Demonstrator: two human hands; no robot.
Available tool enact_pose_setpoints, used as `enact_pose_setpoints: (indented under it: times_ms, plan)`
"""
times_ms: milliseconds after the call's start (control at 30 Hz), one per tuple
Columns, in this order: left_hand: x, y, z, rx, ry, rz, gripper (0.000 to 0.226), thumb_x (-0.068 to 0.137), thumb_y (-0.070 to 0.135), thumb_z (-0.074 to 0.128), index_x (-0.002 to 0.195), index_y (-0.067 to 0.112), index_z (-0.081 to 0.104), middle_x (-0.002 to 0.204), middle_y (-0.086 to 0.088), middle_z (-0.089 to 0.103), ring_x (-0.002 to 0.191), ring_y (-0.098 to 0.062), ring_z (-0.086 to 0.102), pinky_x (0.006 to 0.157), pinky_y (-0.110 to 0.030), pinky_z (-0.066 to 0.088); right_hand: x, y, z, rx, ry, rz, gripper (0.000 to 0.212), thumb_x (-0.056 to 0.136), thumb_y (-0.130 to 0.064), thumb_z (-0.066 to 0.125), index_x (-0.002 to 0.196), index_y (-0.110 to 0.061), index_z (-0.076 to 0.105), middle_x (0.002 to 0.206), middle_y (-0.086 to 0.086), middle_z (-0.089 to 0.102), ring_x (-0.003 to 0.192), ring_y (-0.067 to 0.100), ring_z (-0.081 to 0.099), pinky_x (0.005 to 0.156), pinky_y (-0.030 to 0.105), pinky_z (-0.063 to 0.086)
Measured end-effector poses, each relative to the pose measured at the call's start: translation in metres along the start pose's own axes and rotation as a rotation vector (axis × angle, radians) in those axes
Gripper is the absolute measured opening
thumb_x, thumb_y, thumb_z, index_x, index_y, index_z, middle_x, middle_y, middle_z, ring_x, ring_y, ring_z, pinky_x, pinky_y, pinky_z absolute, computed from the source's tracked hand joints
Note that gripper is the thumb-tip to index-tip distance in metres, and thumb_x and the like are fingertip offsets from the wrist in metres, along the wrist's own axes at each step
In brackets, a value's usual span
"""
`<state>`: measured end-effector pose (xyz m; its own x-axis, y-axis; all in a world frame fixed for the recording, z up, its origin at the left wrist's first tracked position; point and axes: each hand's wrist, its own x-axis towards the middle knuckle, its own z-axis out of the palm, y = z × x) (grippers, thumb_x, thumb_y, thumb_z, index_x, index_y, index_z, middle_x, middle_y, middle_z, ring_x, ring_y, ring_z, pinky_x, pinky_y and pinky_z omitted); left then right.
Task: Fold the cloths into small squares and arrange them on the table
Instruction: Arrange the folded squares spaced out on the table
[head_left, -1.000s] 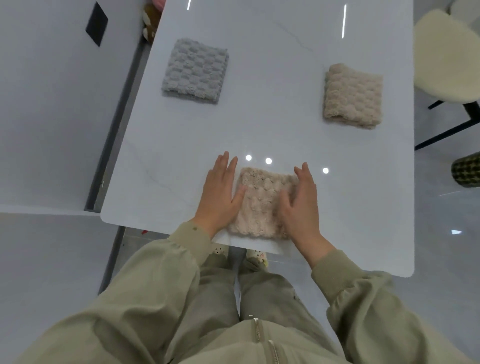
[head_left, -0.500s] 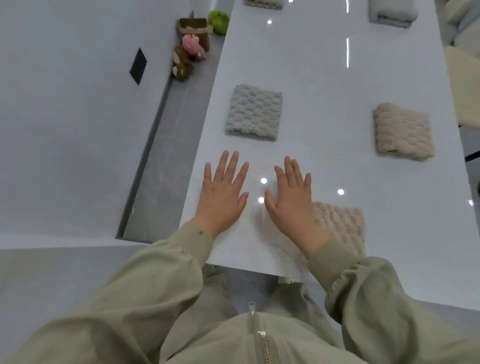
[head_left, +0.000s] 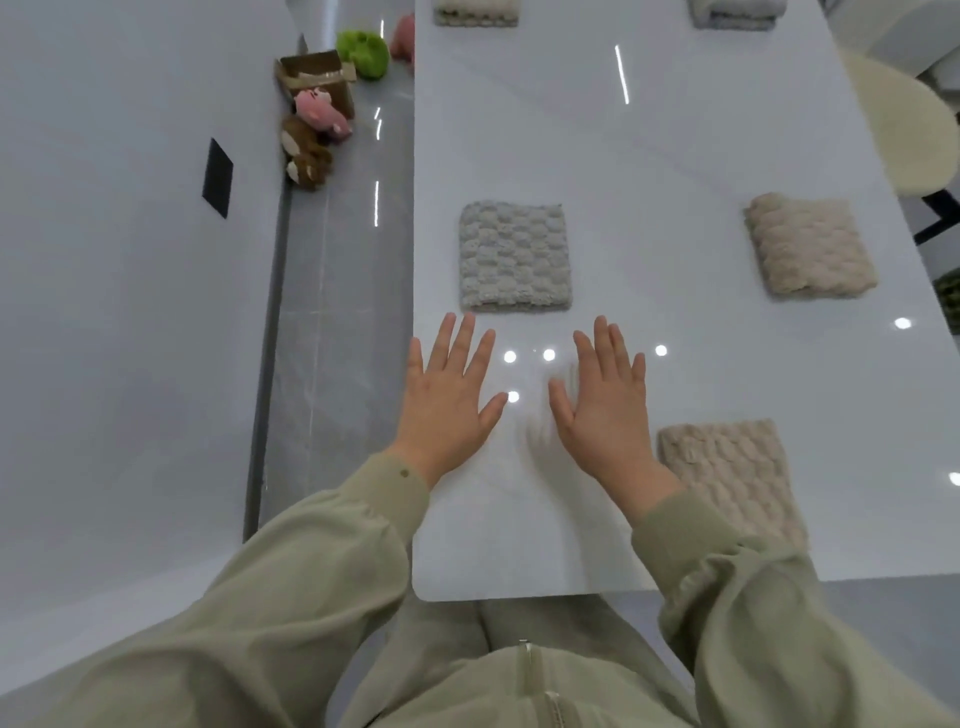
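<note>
Both hands are spreading flat and empty over the white table, with folded cloths sitting around them.

Grip: left hand and right hand are showing straight, splayed fingers and holding nothing; contact with the tabletop is unclear. The nearest beige cloth is lying just beside the right wrist, the grey cloth just beyond the left fingertips, and the second beige cloth well apart, toward the right edge. A far beige cloth and a far grey cloth are showing at the frame's top, cut off. Count: five folded squares, three beige and two grey. I am judging them light, plush and floppy, likely sliding on the glossy top, so pinching a folded edge through all layers is looking best.
</note>
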<state>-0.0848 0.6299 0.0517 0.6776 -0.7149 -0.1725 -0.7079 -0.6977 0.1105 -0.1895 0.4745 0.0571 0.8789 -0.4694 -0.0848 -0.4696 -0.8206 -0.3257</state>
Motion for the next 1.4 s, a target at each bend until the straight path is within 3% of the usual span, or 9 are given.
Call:
enact_pose_setpoints:
  times_ms: [200,367,567,667,767,900,1067,1233,1400]
  plan:
    - [0.039,-0.002,0.004,-0.279,0.048,-0.088,0.070,0.092,0.053,0.015,0.152,0.018,0.008,0.160,-0.005,0.000,0.147,-0.021,-0.007,0.117,-0.041,-0.002,0.042,0.025,0.002,0.115,-0.055,-0.001,0.069,0.092,-0.051,0.022,0.149,-0.012,0.020,0.159,0.006,0.005,0.147,0.018,-0.001,0.117,0.038,-0.002]
    - [0.076,-0.011,-0.004,-0.856,0.078,-0.336,0.058,0.102,0.033,0.033,0.151,0.016,0.009,0.160,0.002,0.004,0.145,-0.009,0.004,0.112,-0.017,0.003,0.086,0.033,-0.005,0.637,-0.151,0.135,0.055,0.100,-0.033,0.037,0.149,-0.016,0.018,0.157,-0.002,0.018,0.143,0.009,0.016,0.117,0.028,0.015]
    - [0.132,-0.026,-0.018,-1.304,0.124,-0.486,0.054,0.102,0.033,0.035,0.151,0.021,0.016,0.157,0.007,0.018,0.141,-0.005,0.019,0.112,-0.019,0.017,0.156,0.022,-0.006,0.933,-0.028,0.353,0.045,0.101,-0.024,0.035,0.145,-0.012,0.031,0.148,-0.001,0.036,0.126,0.001,0.034,0.085,-0.006,0.027]
    - [0.159,-0.022,-0.020,-1.402,0.153,-0.511,0.053,0.102,0.029,0.038,0.150,0.017,0.020,0.156,0.004,0.023,0.140,-0.007,0.024,0.106,-0.013,0.022,0.183,0.012,0.000,1.006,0.023,0.373,0.045,0.101,-0.024,0.037,0.143,-0.009,0.035,0.144,0.002,0.041,0.126,0.005,0.038,0.093,0.000,0.031]
    - [0.174,-0.016,-0.017,-1.405,0.186,-0.515,0.051,0.102,0.026,0.039,0.149,0.013,0.025,0.154,0.003,0.028,0.139,-0.006,0.026,0.102,-0.007,0.022,0.195,0.005,0.006,1.042,0.040,0.371,0.044,0.099,-0.026,0.039,0.140,-0.009,0.038,0.138,0.001,0.045,0.123,0.007,0.043,0.103,0.018,0.035]
    - [0.181,-0.013,-0.012,-1.397,0.231,-0.529,0.048,0.102,0.025,0.039,0.147,0.015,0.028,0.150,0.005,0.033,0.128,0.004,0.031,0.090,0.007,0.024,0.197,-0.004,0.011,1.037,0.059,0.352,0.041,0.100,-0.026,0.041,0.137,-0.010,0.042,0.130,-0.005,0.049,0.116,0.003,0.046,0.091,0.003,0.035]
    - [0.182,-0.022,-0.011,-1.405,0.269,-0.520,0.047,0.102,0.024,0.039,0.147,0.016,0.030,0.149,0.007,0.034,0.126,0.006,0.032,0.093,0.006,0.026,0.201,-0.012,0.015,1.012,0.025,0.322,0.061,0.089,-0.040,0.035,0.142,-0.011,0.037,0.144,0.000,0.042,0.131,0.009,0.039,0.111,0.026,0.030]
    - [0.188,-0.030,-0.011,-1.397,0.268,-0.496,0.048,0.102,0.022,0.038,0.148,0.016,0.028,0.151,0.006,0.032,0.135,-0.001,0.030,0.097,0.003,0.025,0.208,-0.006,0.015,1.003,0.072,0.294,0.046,0.100,-0.021,0.039,0.144,-0.008,0.034,0.148,0.002,0.039,0.133,0.007,0.036,0.105,0.010,0.029]
    - [0.192,-0.024,-0.009,-1.344,0.268,-0.489,0.047,0.102,0.021,0.037,0.148,0.014,0.028,0.153,0.004,0.030,0.138,-0.003,0.026,0.100,0.003,0.022,0.216,-0.011,0.021,0.961,0.029,0.260,0.046,0.100,-0.023,0.041,0.144,-0.011,0.034,0.148,-0.002,0.038,0.134,0.005,0.034,0.106,0.012,0.026]
